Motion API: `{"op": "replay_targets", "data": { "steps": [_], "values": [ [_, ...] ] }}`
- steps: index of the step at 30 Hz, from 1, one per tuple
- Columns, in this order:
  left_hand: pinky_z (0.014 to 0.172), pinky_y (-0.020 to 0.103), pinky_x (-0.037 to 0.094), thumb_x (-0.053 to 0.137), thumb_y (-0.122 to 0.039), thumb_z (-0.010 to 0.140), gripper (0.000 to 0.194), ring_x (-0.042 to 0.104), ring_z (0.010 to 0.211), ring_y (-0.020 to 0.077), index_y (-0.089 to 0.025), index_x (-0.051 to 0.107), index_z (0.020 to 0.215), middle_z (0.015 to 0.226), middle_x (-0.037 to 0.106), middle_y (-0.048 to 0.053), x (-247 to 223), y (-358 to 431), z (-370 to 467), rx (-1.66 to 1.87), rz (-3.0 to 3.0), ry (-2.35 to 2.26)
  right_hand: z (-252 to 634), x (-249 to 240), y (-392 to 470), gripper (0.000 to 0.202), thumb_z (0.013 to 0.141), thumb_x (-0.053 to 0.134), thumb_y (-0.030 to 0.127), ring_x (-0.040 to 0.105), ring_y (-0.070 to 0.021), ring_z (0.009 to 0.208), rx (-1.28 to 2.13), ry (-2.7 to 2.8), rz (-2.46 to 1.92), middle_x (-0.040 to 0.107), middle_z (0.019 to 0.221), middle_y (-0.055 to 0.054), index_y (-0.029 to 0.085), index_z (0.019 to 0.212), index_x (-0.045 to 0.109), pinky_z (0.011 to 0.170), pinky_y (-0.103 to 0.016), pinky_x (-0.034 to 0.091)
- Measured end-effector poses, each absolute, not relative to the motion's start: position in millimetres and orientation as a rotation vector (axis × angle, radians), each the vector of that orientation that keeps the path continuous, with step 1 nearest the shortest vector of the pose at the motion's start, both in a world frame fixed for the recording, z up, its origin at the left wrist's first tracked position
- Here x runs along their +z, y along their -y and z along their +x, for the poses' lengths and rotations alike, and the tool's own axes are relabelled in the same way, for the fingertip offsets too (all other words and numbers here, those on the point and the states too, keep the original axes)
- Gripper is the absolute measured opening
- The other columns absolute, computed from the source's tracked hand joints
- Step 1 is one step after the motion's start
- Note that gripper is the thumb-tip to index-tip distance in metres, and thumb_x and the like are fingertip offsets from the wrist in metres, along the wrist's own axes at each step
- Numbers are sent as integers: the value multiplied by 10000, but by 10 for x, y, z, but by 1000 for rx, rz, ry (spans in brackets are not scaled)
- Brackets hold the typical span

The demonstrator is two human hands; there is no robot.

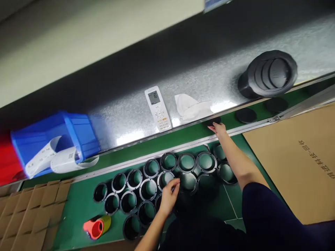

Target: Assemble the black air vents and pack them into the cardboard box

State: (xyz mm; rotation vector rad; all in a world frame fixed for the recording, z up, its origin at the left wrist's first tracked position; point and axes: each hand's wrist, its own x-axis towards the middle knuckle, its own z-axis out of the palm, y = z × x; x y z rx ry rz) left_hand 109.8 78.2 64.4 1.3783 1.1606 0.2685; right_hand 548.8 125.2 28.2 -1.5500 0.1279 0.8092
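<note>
My right hand (218, 129) reaches to the green strip below the metal shelf. Its fingers pinch the edge of a dark round disc (211, 121), partly hidden under the shelf edge. My left hand (170, 195) is held over the black rings (148, 189), its fingers curled toward the thumb, with nothing visible between them. Several of these open-ended black cylinders stand close together in rows on the green surface (75, 212). Two more black discs, a nearer one (246, 115) and a farther one (276, 104), lie on the strip to the right.
On the metal shelf are a white remote control (157, 108), a crumpled white tissue (192, 107), a stack of black round parts (268, 75) and a blue bin (81, 134) with paper labels. Orange and yellow tape rolls (97, 226), cardboard dividers (34, 216) and a cardboard box (295, 157) flank the rings.
</note>
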Motion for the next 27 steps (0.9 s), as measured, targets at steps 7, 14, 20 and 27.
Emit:
{"op": "replay_targets", "data": {
  "steps": [7, 14, 20, 27],
  "values": [
    [1151, 564, 423, 707, -581, 869, 591, 530, 1397, 334, -299, 606, 1378, 1490, 579, 115, 1016, -1262, 1883, 629, 345, -793, 3758, 682, -701, 427, 697, 924, 438, 728, -188, 816, 1514, 216, -1095, 738, 940, -38, 197, 898, 635, 799, -374, 657],
    [1183, 514, 409, 462, -590, 1005, 600, 554, 1375, 334, -147, 619, 1378, 1357, 674, 161, 1301, -1256, 1683, 676, 147, -702, 3343, 1130, -348, 531, 888, 617, 721, 677, -254, 883, 1090, 928, -1681, 665, 970, -109, 194, 921, 667, 839, -469, 618],
    [1199, 504, 394, 446, -681, 987, 683, 526, 1410, 314, -164, 596, 1408, 1386, 657, 161, 1382, -983, 1550, 710, 124, -661, 3316, 1308, -307, 508, 919, 619, 634, 627, -267, 1129, 811, 1071, -1661, 608, 1262, -134, 230, 1226, 630, 956, -466, 580],
    [1173, 556, 410, 440, -743, 955, 721, 537, 1396, 323, -251, 544, 1472, 1449, 624, 126, 1559, -707, 1405, 749, 131, -621, 3108, 1367, -287, 563, 859, 680, 611, 685, -263, 1020, 1403, 890, -1396, 724, 1073, -69, 233, 1276, 653, 929, -464, 591]
  ]
}}
